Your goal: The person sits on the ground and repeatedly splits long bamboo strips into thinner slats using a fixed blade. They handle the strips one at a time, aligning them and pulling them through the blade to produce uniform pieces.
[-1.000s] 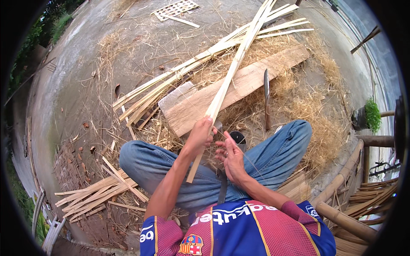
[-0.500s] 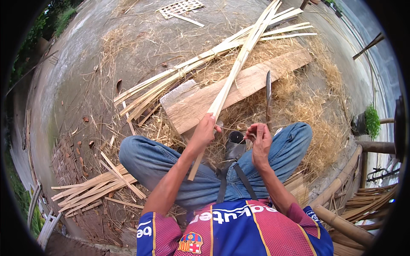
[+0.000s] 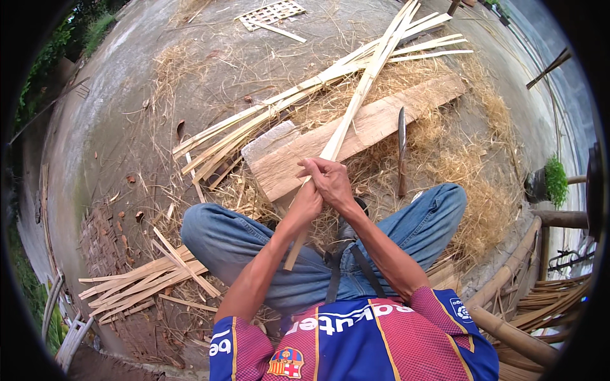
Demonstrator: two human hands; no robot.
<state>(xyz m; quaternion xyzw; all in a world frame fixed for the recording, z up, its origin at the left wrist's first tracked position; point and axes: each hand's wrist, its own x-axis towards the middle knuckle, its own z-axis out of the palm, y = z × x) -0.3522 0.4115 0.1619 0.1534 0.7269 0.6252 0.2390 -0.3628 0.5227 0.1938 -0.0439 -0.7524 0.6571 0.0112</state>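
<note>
A bundle of long pale bamboo strips (image 3: 359, 101) runs from my lap across a wooden plank to the far pile. My left hand (image 3: 307, 202) is closed round the near part of the bundle, and the short ends stick out below it over my thigh. Just above, my right hand (image 3: 332, 183) crosses over with its fingers bent round the same strips, touching the left hand. Any thin tie between the fingers is hidden. To the right of the hands, a knife (image 3: 401, 152) with a dark blade and brown handle lies on the shavings.
The wooden plank (image 3: 286, 168) rests on a pale block (image 3: 270, 140). More bamboo strips (image 3: 254, 120) lie behind it, and shorter strips (image 3: 149, 279) at the left. Curly shavings (image 3: 464, 171) cover the ground at right. A woven lattice piece (image 3: 272, 14) lies far off.
My right hand has moved left from beside my knee onto the bamboo strips, meeting my left hand. A thin strand that stretched between the hands no longer shows.
</note>
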